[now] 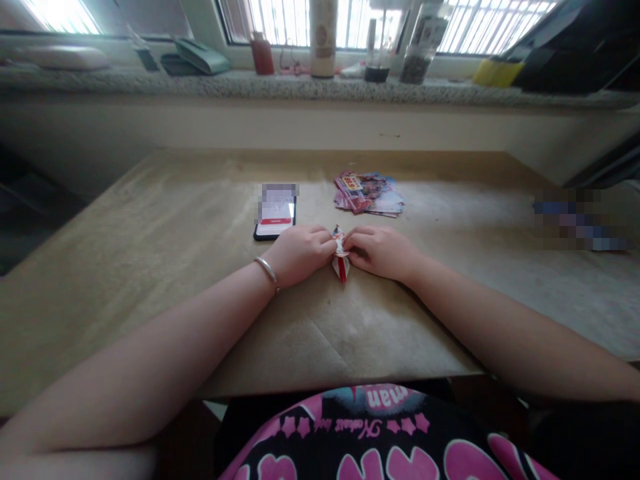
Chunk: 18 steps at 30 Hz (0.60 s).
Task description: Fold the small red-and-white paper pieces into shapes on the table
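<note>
A small piece of folded paper, white with red and printed patches, is pinched between my two hands just above the table. My left hand, with a silver bangle at the wrist, closes its fingertips on the paper's left side. From the right, my right hand grips the opposite edge with thumb and fingers curled. The paper's pointed lower end hangs toward me, and its middle is partly covered by my fingers. Just beyond my left hand lies a phone with a lit screen.
A pile of colourful printed papers lies past my hands on the beige tabletop. At far right rests a blurred flat item. Bottles, including a tall pale one, and a red container line the stone windowsill.
</note>
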Tool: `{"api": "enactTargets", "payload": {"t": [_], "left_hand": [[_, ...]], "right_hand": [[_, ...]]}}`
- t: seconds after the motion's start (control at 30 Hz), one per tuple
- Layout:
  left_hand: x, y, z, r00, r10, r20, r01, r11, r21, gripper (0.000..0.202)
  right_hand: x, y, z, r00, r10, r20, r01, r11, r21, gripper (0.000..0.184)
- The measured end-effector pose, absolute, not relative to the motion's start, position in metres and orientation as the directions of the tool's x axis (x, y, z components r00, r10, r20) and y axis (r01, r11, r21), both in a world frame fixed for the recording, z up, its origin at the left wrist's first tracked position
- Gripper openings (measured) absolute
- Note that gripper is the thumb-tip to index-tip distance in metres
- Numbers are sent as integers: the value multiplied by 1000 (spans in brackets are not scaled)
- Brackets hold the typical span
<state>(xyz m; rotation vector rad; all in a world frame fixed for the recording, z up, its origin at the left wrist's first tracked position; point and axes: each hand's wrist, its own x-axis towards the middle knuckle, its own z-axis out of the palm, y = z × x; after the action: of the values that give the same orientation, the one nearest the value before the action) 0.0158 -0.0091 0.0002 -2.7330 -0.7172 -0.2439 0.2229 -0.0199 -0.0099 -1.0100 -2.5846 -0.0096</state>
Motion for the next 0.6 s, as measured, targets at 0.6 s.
{"api": "enactTargets", "payload": {"t": [0.6], "left_hand": [[18, -6, -3, 804, 485, 345, 554, -822, -135, 22]], "right_hand": [[219, -20, -10, -636, 678, 368, 716, 697, -46, 13]]}}
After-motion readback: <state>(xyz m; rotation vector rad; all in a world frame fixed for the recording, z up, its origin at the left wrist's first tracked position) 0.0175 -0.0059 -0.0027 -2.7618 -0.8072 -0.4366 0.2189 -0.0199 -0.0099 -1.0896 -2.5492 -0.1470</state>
